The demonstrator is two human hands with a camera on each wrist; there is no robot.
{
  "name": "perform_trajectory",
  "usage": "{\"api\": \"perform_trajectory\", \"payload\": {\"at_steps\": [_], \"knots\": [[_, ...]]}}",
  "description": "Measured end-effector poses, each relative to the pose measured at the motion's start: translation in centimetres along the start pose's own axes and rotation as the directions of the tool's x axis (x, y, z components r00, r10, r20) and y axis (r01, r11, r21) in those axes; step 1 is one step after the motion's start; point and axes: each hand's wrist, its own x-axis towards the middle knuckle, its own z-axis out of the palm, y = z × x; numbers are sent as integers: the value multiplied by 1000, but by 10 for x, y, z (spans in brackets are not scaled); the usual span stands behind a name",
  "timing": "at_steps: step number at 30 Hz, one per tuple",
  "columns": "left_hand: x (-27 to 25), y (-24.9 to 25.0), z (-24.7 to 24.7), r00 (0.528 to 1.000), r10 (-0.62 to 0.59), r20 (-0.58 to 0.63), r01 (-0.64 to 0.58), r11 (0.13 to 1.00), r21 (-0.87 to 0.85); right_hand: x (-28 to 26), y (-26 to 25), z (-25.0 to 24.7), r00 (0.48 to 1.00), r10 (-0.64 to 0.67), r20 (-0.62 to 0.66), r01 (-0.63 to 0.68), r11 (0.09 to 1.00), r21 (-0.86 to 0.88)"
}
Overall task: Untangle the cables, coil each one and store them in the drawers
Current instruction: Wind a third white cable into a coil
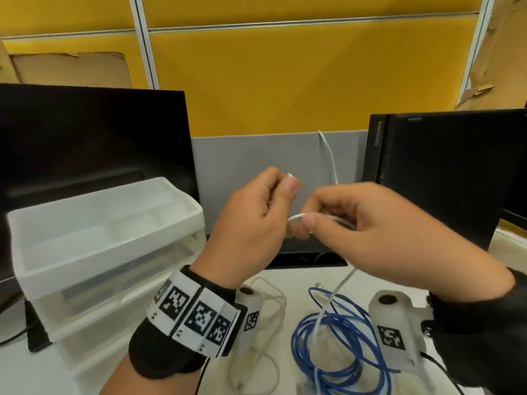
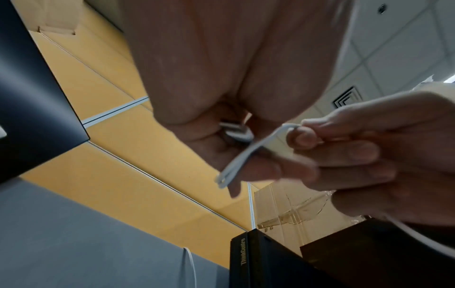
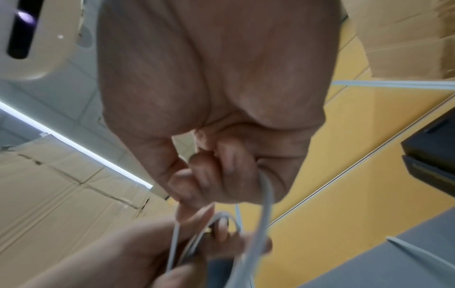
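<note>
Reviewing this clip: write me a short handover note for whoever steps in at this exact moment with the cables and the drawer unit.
Left hand: raised above the desk, grips folded loops of the thin white cable.
Right hand: pinches the same cable beside the left; its free length hangs to the desk.
On the desk: blue cable in a loose coil, the hanging white length dropping over it; another white cable lying loose to its left.
Drawer unit: at left; no cable visible in its top tray.
Done: white cable's coiling started.
Left: finish that coil, tidy the other two, store all in the drawers.
</note>
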Motion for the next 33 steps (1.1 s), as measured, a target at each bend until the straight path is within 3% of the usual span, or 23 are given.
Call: {"api": "perform_trajectory", "payload": {"at_steps": [2, 5, 9, 11, 13, 15, 17, 18, 19, 21, 24, 26, 28, 30, 33], "knots": [[-2, 5, -1, 993, -42, 112, 40, 999, 14, -1, 3, -10, 992, 0, -127, 12, 996, 92], [-2, 10, -3, 960, -86, 267, 129, 981, -148, 3, 13, -14, 946, 14, -323, 34, 989, 141], [0, 15, -7, 937, -81, 341, 214, 904, -371, 8, 25, -10, 924, 58, -379, 27, 976, 215], [2, 16, -11, 924, -103, 368, 298, 797, -525, 9, 28, -7, 945, 81, -315, 0, 969, 248], [4, 16, -14, 916, -122, 382, 372, 614, -696, 11, 31, -1, 960, 91, -265, -25, 969, 245], [8, 17, -17, 935, -133, 327, 352, 438, -827, 14, 32, 10, 971, 118, -209, -69, 971, 229], [10, 15, -20, 964, -159, 213, 258, 367, -893, 15, 32, 24, 983, 155, -99, -135, 974, 182], [11, 12, -21, 976, -170, 139, 198, 408, -891, 16, 31, 30, 985, 168, -33, -161, 974, 158], [12, 9, -20, 982, -177, 57, 141, 508, -850, 15, 29, 35, 985, 169, 25, -171, 976, 132], [11, 0, -16, 984, -159, -86, 65, 755, -653, 14, 21, 37, 986, 143, 90, -151, 985, 82], [7, -6, -5, 986, -48, -157, -2, 954, -301, 9, 5, 30, 988, 86, 127, -89, 996, 21], [4, -11, -4, 992, 30, -122, -28, 1000, 13, 4, -4, 21, 992, 46, 118, -52, 998, 45], [3, -14, -8, 997, 26, -77, -11, 982, 187, 0, -5, 10, 1000, 25, 16, -27, 995, 100], [1, -12, -8, 999, -40, -2, 40, 994, 105, 0, 3, -1, 990, 38, -134, -18, 989, 148], [0, -1, -5, 971, -98, 218, 124, 986, -113, 5, 20, -4, 944, 56, -326, -5, 988, 155]]}}
